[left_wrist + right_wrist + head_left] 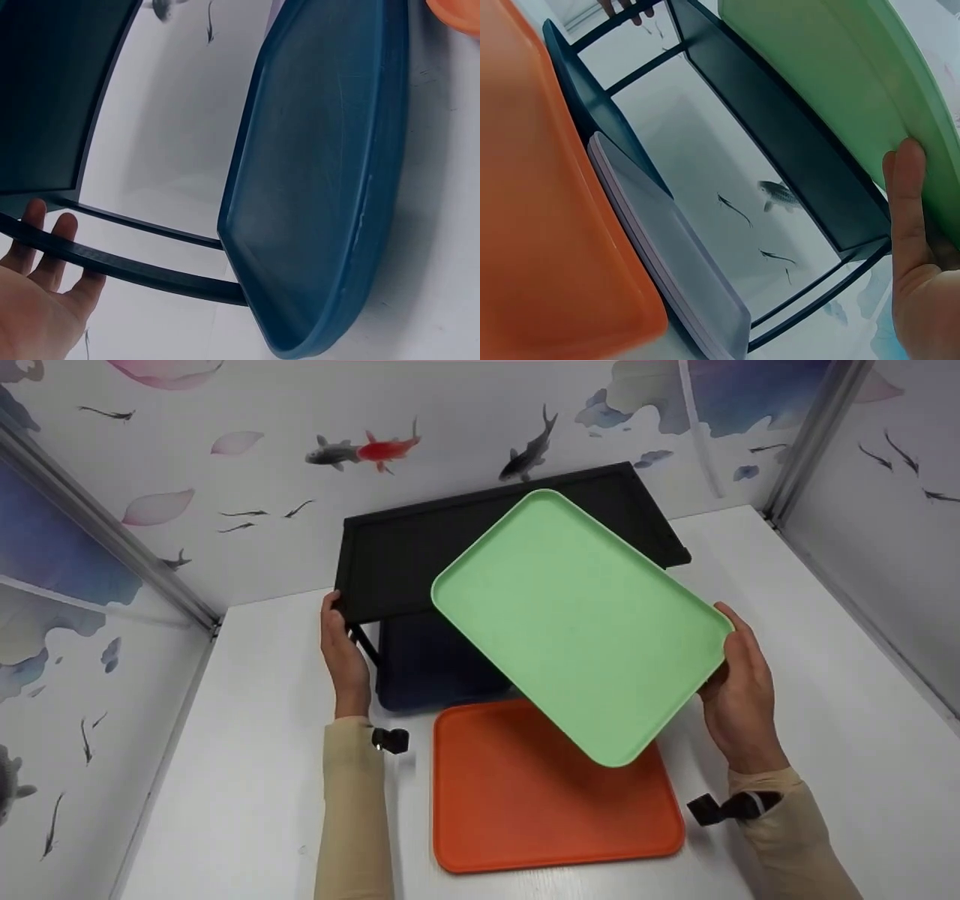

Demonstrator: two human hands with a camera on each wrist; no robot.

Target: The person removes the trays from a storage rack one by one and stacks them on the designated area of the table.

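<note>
My right hand (pixel 742 697) grips a light green tray (pixel 577 622) by its right corner, holding it tilted above the table. The right wrist view shows fingers (pixel 907 202) against the green tray's underside. At the left end of a black two-level rack (pixel 420 562), my left hand (pixel 346 660) holds the side post (pixel 150 274), its fingers around it. A dark blue tray (pixel 442 667) lies low in the rack, under the top shelf. Beside it are stacked pale grey trays (pixel 675 232), hidden from the head view. An orange tray (pixel 555 810) lies in front of the rack.
The white table (pixel 247 750) carries the rack and the trays. A patterned wall (pixel 450 405) stands close behind the rack, and side panels with metal corner posts (pixel 817 442) bound the table left and right.
</note>
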